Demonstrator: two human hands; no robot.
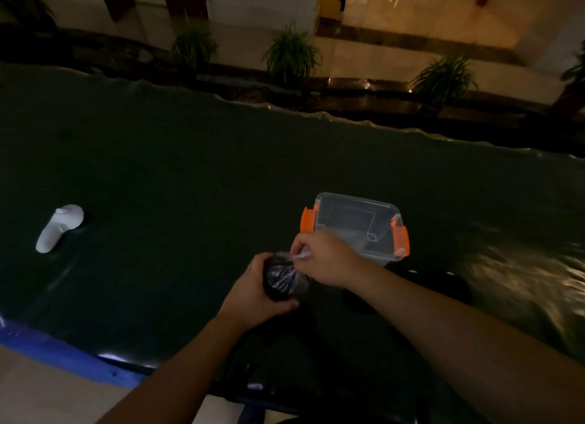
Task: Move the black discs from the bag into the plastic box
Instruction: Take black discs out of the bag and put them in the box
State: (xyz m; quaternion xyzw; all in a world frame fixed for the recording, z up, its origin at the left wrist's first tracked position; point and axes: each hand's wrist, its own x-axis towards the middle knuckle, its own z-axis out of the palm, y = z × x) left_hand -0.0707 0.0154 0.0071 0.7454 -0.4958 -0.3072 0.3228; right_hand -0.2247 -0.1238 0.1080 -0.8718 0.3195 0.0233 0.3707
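Observation:
A small clear plastic bag packed with black discs sits in front of me above the dark table. My left hand wraps around the bag's body from the left. My right hand pinches the bag's twisted neck at its upper right. Just behind my right hand stands the clear plastic box with orange latches, lid off and nothing visible inside. The light is dim and single discs cannot be told apart.
A white hand controller lies on the dark green table cover at the left. The table's far edge runs diagonally, with potted plants and a tiled floor beyond. A blue edge borders the near left.

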